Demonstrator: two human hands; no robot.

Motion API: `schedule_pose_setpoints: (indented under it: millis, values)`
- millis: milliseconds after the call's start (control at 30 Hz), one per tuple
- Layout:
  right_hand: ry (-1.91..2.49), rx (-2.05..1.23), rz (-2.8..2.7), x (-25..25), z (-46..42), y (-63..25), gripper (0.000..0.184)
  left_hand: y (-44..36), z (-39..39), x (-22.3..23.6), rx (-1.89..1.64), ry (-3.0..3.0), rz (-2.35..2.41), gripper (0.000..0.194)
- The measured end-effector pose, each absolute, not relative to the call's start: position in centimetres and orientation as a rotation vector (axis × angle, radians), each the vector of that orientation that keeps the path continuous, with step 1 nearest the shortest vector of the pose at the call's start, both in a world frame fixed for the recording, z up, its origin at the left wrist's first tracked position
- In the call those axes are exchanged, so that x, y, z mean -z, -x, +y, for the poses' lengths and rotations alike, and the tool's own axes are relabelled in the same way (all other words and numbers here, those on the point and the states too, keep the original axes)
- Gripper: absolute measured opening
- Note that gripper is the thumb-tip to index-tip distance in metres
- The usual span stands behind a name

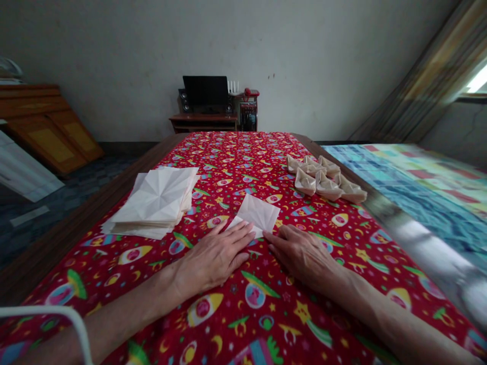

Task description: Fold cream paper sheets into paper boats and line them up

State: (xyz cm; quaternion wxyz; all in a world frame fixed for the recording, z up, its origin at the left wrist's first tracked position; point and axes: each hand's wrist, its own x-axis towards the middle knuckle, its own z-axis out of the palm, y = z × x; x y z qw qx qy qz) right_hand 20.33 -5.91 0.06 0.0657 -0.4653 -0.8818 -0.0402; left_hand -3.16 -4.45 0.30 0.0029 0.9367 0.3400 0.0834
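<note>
A small white sheet of paper (259, 213) with radiating crease lines lies on the red patterned cloth, its near-left part folded over. My left hand (218, 253) rests flat, fingers stretched out over the folded part. My right hand (302, 253) has its fingers curled, with the index fingertip at the near right corner of that sheet; the thumb's grip is partly hidden. To the left is a stack of creased paper sheets (158, 195). Several folded paper boat shapes (327, 185) stand in two rows at the right.
The cloth (243, 157) covers a table with a dark wooden edge (114, 203). A white cable-like loop (72, 312) crosses my left forearm. A bed (414, 187) adjoins on the right. Behind are a desk (205, 117) with a monitor (205, 90) and, left, a wooden cabinet (49, 132).
</note>
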Motion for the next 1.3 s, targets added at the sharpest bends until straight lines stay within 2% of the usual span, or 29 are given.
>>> schedule_pose_setpoints:
  millis: [567,733,833,1100,1300]
  values:
    - [1.386,0.098,-2.633,-0.5,-5.9,-20.1,0.028,6.0,-5.1,0.2,-0.342,-3.009,1.079,0.038]
    - [1.393,0.022,-2.599,-0.8,-5.5,-19.8,0.029,5.4,-4.7,-0.1,-0.485,-3.026,1.003,0.029]
    - [1.323,-0.028,-2.6,-1.1,-5.0,-19.8,0.033,4.3,-4.4,-1.0,-0.45,-3.015,0.972,0.024]
    - [1.106,0.288,-2.269,-0.2,-0.2,-20.7,0.023,2.0,-3.6,-2.1,-0.367,-3.041,1.036,0.017]
    - [1.257,-0.047,-2.219,1.6,1.7,-22.1,0.037,2.8,-2.1,-2.0,-0.292,-3.166,0.965,0.021]
